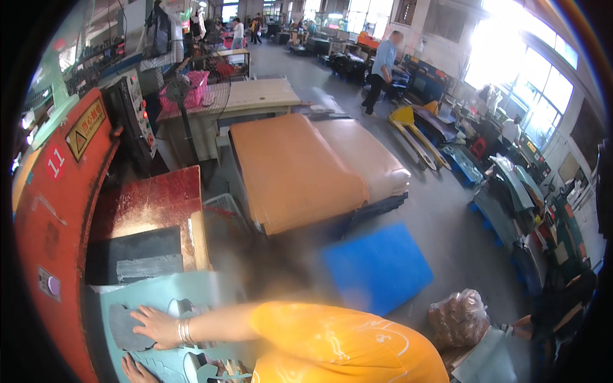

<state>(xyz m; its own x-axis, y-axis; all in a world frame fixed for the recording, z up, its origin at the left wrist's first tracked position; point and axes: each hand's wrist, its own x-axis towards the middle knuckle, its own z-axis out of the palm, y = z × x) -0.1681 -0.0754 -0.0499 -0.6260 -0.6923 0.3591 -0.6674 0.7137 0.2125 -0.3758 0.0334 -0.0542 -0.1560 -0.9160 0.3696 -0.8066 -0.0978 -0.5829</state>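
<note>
My right hand [159, 327], with bangles at the wrist, lies palm down with fingers spread on a dark grey, irregular piece of sheet material [122, 329]. Below it my left hand [137, 370] is partly cut off by the lower edge. Its visible fingers are stretched out over the pale teal work surface [140, 290], just under the grey piece. Shaped outline pieces [182, 307], possibly cutting dies, sit beside my right wrist and partly behind the forearm. A similar teal outline piece [207, 372] is near the lower edge. My yellow sleeve [287, 319] covers the lower middle.
An orange machine frame [57, 210] stands at the left, beside a worn red board [156, 201] and dark sheets [137, 246]. Beyond are a stack of brown sheets [294, 172], a blue sheet [380, 268] on the floor and a yellow pallet truck [403, 118]. A person [383, 60] walks farther off.
</note>
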